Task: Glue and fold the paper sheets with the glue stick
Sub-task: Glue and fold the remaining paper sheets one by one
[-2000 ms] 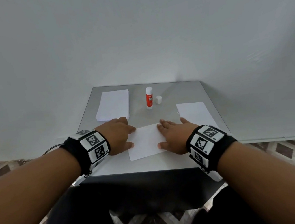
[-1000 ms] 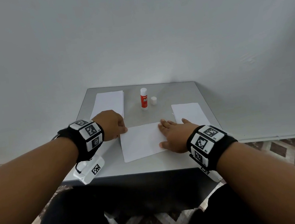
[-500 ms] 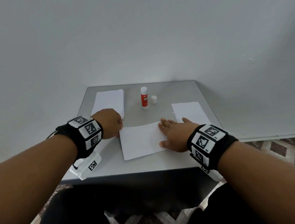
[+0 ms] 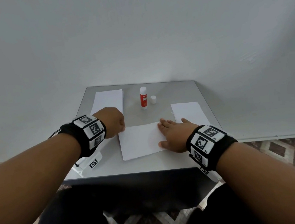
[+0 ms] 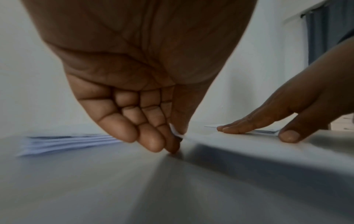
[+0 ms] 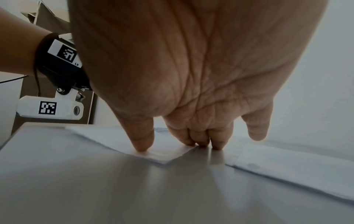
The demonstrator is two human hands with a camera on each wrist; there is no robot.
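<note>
Lying nearest to the person, in the middle of the grey table (image 4: 150, 164), is a white sheet of paper (image 4: 139, 141), and both hands are on it. The right hand (image 4: 174, 136) rests flat on the right side of the sheet with the fingers (image 6: 143, 141) straight and slightly spread; the thumb and three fingertips press down on the paper close to its near right corner, and the little finger is lifted a little. The left hand (image 4: 112, 121) is at the far left corner of the same sheet, and there its thumb and first finger pinch the corner, which is raised a little from the table while the other fingers (image 5: 118, 128) are bent loosely beside it. Each wrist carries a black band with white square markers. Just to the right of the right hand lies a second sheet (image 4: 188, 113), flat on the table and apart from the first one. Behind the left hand there is a stack of paper (image 4: 109, 100), partly hidden by this hand. Further back, between the stack and the second sheet, the glue stick (image 4: 143, 98) stands upright with a red label, and its white cap (image 4: 153, 99) stands just beside it on the right. Nothing lies between the hands and the glue stick. Behind the table is a plain white wall (image 4: 131, 28).
</note>
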